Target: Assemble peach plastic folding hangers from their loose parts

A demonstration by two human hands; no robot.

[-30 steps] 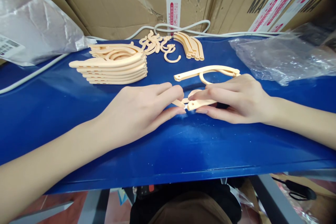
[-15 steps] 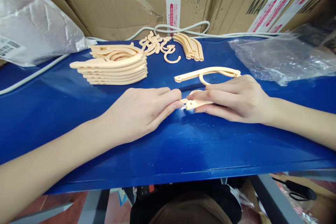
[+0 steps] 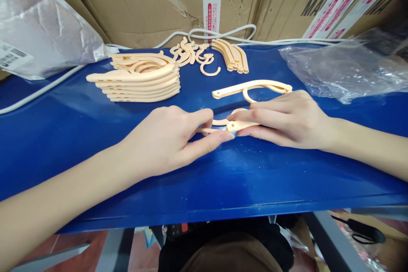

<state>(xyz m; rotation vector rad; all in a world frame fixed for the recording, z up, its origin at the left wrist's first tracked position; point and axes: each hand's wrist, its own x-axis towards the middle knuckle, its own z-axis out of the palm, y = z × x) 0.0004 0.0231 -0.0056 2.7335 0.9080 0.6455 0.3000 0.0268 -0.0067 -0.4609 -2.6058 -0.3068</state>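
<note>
My right hand (image 3: 283,120) is closed around a cream plastic hanger arm (image 3: 234,126), whose holed end sticks out to the left between thumb and fingers. My left hand (image 3: 181,136) is closed on a thin cream hanger piece (image 3: 207,130), mostly covered by the fingers. Its thumb tip reaches the end of the arm in my right hand. A curved cream strip shows between the two hands; what it joins is hidden. Just behind my right hand lies another hanger arm (image 3: 245,87) with a curved part below it, partly covered by the hand.
A stack of folded cream hangers (image 3: 137,87) lies at the left. Behind are a heap of hooks (image 3: 185,53) and loose hanger arms (image 3: 231,56). A clear plastic bag (image 3: 341,70) is at the right, a silvery parcel (image 3: 41,25) at the left. Cardboard boxes (image 3: 127,4) and a white cable stand behind.
My left fingers have spread a little and the thumb has slid right to the arm's end; the thin piece now shows between them. My right hand stays almost in place.
</note>
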